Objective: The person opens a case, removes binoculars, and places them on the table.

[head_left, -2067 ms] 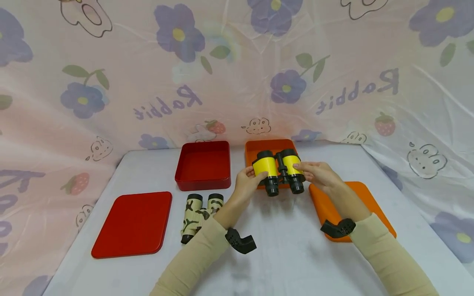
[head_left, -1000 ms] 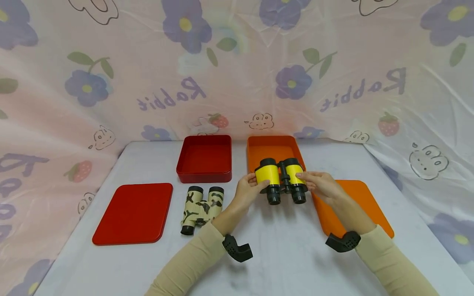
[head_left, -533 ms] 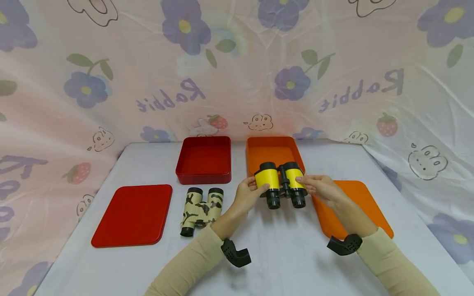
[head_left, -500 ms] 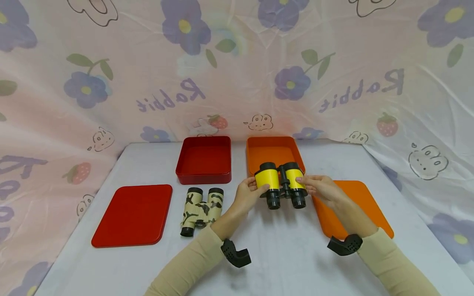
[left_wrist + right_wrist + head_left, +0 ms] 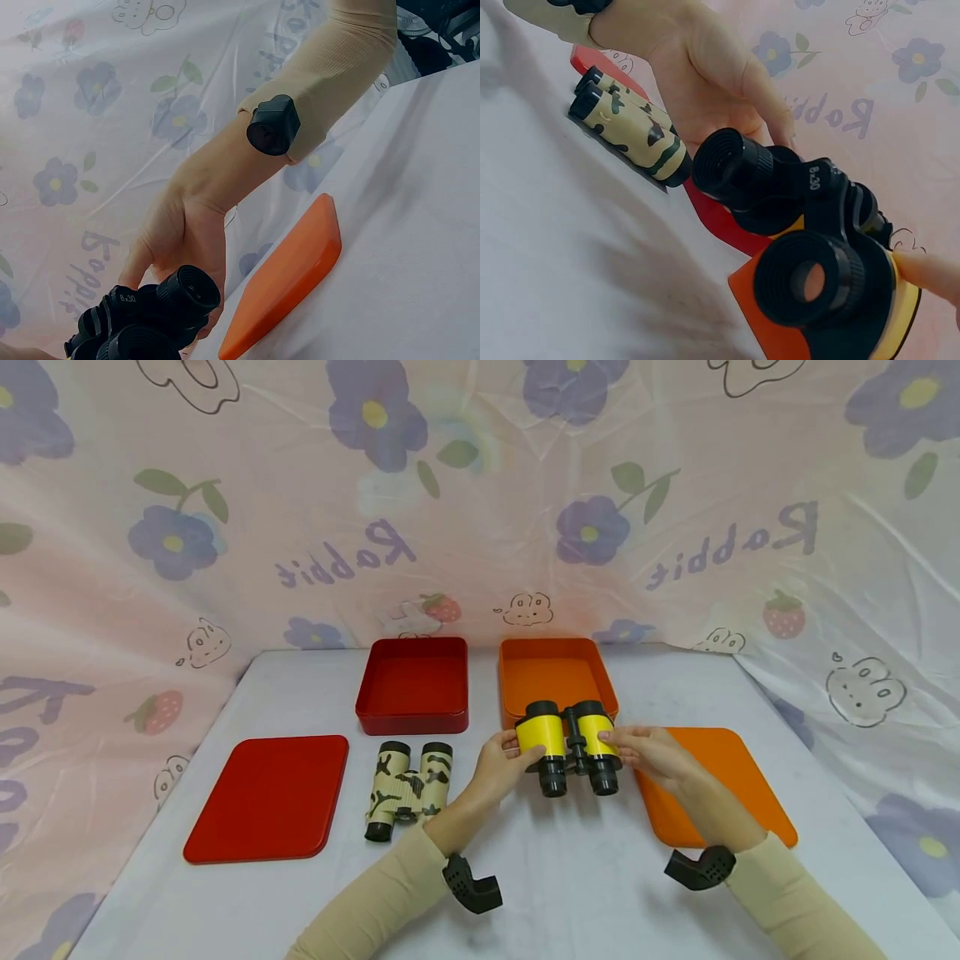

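Note:
Yellow and black binoculars (image 5: 542,735) are held up between both hands, overlapping the near edge of the orange box (image 5: 558,672) in the head view. My left hand (image 5: 498,767) grips the left barrel, thumb on top. On the other barrel, my right hand (image 5: 654,753) pinches the yellow side with thumb and fingers. The right wrist view shows the black eyepieces (image 5: 806,277) close up, with the left hand (image 5: 712,75) behind them. Camouflage-patterned binoculars (image 5: 386,789) lie on the table beside the left forearm.
A red box (image 5: 412,685) stands open at the back, left of the orange one. Its red lid (image 5: 270,797) lies at the left of the white table (image 5: 570,893). An orange lid (image 5: 720,777) lies under the right forearm. Behind hangs a flowered cloth (image 5: 480,527).
Both hands have drawn the yellow binoculars back from over the orange box toward the person, with the same grip throughout. The camouflage binoculars, boxes and lids stay where they were.

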The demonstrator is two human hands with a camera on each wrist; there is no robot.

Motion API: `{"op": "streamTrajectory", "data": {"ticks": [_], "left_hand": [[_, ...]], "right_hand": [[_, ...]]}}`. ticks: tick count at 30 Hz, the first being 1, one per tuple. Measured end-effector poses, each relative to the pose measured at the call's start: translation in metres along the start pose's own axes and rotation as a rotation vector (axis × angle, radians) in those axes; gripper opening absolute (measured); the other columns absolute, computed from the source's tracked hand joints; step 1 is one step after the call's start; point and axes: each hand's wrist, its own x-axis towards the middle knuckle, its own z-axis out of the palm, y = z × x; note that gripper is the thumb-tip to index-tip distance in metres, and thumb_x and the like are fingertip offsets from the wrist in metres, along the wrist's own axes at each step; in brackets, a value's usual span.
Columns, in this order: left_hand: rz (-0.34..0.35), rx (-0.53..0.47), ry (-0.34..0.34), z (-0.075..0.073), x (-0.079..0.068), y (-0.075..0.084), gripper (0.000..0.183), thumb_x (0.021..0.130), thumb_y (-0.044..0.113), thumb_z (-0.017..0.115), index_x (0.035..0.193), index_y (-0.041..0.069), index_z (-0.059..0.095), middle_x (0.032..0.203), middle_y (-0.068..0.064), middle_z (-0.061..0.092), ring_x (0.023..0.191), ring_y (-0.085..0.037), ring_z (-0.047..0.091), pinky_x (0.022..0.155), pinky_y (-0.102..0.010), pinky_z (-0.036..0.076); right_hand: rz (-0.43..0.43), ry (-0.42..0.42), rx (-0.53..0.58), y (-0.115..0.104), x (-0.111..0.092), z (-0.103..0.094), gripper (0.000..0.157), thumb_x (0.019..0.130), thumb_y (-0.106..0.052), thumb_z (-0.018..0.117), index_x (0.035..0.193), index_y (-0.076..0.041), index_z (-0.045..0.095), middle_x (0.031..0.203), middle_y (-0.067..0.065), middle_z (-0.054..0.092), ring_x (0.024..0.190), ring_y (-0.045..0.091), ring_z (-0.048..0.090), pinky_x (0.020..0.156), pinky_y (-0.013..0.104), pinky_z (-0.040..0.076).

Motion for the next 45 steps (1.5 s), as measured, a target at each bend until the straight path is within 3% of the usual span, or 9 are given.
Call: {"op": "streamTrajectory", "data": {"ticks": [5,8,11,15,26,29,33,40,45], "left_hand": [[0.01,0.012,-0.003,0.0,-0.003,-0.001,0.066,0.089,0.022,0.069,0.14,-0.007,0.039,0.132,-0.023,0.055,0.119,-0.032,0.058,0.102,-0.039,0.052],[0.015,0.021,-0.006,-0.001,-0.005,-0.001,0.066,0.089,0.021,0.068,0.14,-0.008,0.038,0.132,-0.024,0.054,0.118,-0.032,0.058,0.101,-0.039,0.052],[0.016,0.031,-0.009,-0.001,-0.005,-0.003,0.065,0.09,0.021,0.068,0.139,-0.008,0.038,0.131,-0.024,0.055,0.117,-0.032,0.058,0.1,-0.039,0.052],[0.009,0.06,-0.011,-0.002,-0.004,-0.007,0.065,0.09,0.023,0.068,0.139,-0.008,0.039,0.131,-0.023,0.055,0.116,-0.031,0.058,0.101,-0.039,0.052],[0.009,0.062,-0.022,0.0,-0.006,-0.019,0.062,0.089,0.021,0.069,0.135,-0.011,0.041,0.124,-0.024,0.057,0.108,-0.029,0.061,0.099,-0.038,0.053],[0.012,0.061,-0.024,0.0,-0.006,-0.022,0.062,0.089,0.02,0.069,0.134,-0.011,0.041,0.122,-0.025,0.057,0.106,-0.028,0.061,0.098,-0.038,0.054],[0.003,0.079,-0.017,0.0,-0.006,-0.024,0.061,0.088,0.021,0.07,0.133,-0.01,0.042,0.118,-0.022,0.058,0.102,-0.025,0.06,0.095,-0.036,0.055],[0.003,0.121,-0.053,0.002,-0.005,-0.029,0.061,0.088,0.025,0.071,0.131,-0.009,0.044,0.115,-0.021,0.06,0.097,-0.022,0.062,0.092,-0.035,0.056],[-0.028,0.142,-0.046,0.001,-0.005,-0.032,0.062,0.087,0.026,0.072,0.131,-0.007,0.045,0.117,-0.021,0.061,0.097,-0.022,0.063,0.092,-0.035,0.056]], "right_hand": [[-0.023,-0.002,0.021,0.002,-0.001,0.0,0.067,0.093,-0.04,0.06,0.134,0.009,0.041,0.085,-0.01,0.056,0.082,0.008,0.049,0.079,0.02,0.046],[-0.025,-0.006,0.019,0.003,-0.002,0.001,0.069,0.093,-0.04,0.06,0.135,0.01,0.04,0.094,-0.009,0.059,0.093,0.011,0.051,0.083,0.018,0.046],[-0.016,-0.009,0.008,0.005,-0.002,0.004,0.076,0.093,-0.043,0.059,0.141,0.011,0.035,0.119,0.007,0.06,0.113,0.022,0.048,0.102,0.031,0.046],[-0.002,-0.011,-0.009,0.007,-0.001,0.005,0.079,0.094,-0.044,0.058,0.143,0.012,0.032,0.137,0.02,0.051,0.121,0.028,0.047,0.115,0.048,0.036],[-0.012,-0.059,-0.055,0.015,-0.002,0.004,0.081,0.093,-0.043,0.058,0.143,0.015,0.03,0.147,0.03,0.039,0.123,0.033,0.05,0.11,0.044,0.043],[-0.008,-0.064,-0.063,0.017,-0.001,0.004,0.079,0.093,-0.041,0.059,0.141,0.016,0.033,0.14,0.028,0.047,0.113,0.027,0.053,0.099,0.032,0.049],[-0.008,-0.074,-0.076,0.02,0.001,0.004,0.075,0.092,-0.04,0.061,0.137,0.017,0.039,0.124,0.016,0.058,0.099,0.017,0.053,0.085,0.021,0.049],[0.01,-0.079,-0.092,0.026,0.0,0.001,0.071,0.092,-0.037,0.063,0.131,0.019,0.044,0.098,-0.001,0.062,0.087,0.012,0.053,0.077,0.019,0.05],[0.016,-0.085,-0.107,0.03,0.002,0.002,0.07,0.092,-0.038,0.063,0.13,0.018,0.046,0.097,0.0,0.064,0.086,0.013,0.055,0.078,0.019,0.053]]}}
